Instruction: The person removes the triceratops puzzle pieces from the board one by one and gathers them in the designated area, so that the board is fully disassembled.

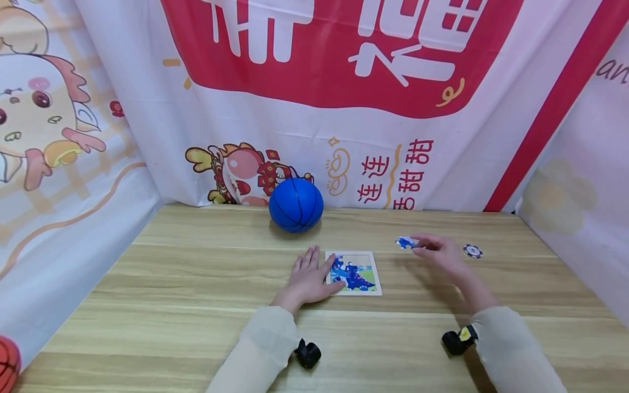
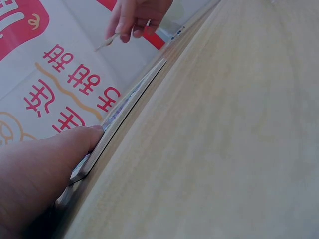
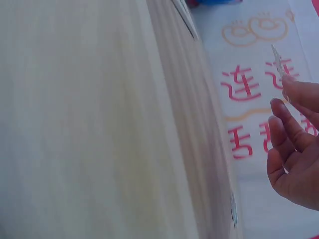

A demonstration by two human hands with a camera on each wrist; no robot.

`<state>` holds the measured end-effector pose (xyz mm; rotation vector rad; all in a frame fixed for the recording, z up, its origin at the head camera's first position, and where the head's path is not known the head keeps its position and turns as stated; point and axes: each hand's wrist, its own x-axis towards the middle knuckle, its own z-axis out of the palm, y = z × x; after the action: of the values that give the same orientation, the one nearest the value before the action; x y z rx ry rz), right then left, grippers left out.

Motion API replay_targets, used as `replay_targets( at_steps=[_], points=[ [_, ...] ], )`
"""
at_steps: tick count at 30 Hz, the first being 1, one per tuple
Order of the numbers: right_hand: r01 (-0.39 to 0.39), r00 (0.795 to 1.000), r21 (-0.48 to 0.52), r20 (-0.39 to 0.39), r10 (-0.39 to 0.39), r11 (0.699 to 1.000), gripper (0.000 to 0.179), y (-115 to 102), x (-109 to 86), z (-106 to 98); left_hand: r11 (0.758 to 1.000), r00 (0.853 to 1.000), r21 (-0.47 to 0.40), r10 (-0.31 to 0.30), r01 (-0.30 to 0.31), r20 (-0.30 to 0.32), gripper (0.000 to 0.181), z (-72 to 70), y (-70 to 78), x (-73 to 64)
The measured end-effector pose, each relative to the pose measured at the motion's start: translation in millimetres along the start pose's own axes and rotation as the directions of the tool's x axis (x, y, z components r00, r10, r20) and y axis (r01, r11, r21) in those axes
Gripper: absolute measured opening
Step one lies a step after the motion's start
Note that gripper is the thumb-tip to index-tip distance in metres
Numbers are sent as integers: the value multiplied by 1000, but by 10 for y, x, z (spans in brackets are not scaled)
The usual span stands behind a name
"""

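Observation:
A square jigsaw puzzle (image 1: 366,278) with a pale frame and a blue dinosaur picture lies on the table. My left hand (image 1: 309,278) rests flat over its left edge, fingers straight and spread, the thumb on the picture. To the right, my right hand (image 1: 439,254) pinches a blue and white puzzle piece (image 1: 405,242) between thumb and fingertip, raised above the table. In the right wrist view the piece (image 3: 277,60) shows edge-on, with the other fingers loosely bent below it.
A blue ball (image 1: 296,205) sits at the back of the table by the printed cloth (image 1: 442,164). Right of my right hand lies a round blue and white disc (image 1: 473,251). Part of an orange-red ball (image 1: 7,360) shows at the lower left.

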<state>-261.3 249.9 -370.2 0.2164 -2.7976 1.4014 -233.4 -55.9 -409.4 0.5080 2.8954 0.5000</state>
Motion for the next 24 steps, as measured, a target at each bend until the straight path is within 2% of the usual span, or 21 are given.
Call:
replay_targets(
  at_steps=[4,9,14,18,24],
  points=[
    [-21,1000,-14,-23,20,1000,43,136,-35,-171,1000,1000,-3,1,-1,-6,76,-6,5,-1],
    [-63,998,-42,-15,63,997,44,294,-70,-279,1000,1000,-11,-2,2,0,75,-14,16,-7],
    [-40,999,-58,-4,39,998,45,410,-67,-293,1000,1000,-11,-5,5,-2,76,-12,12,-13],
    [-6,1000,-59,-23,5,998,43,476,-62,-285,1000,1000,-5,-5,5,-6,76,-14,15,-11],
    [21,999,-20,-38,-22,1000,37,523,-70,-258,1000,1000,-3,-2,2,-3,75,-6,8,-5]
  ],
)
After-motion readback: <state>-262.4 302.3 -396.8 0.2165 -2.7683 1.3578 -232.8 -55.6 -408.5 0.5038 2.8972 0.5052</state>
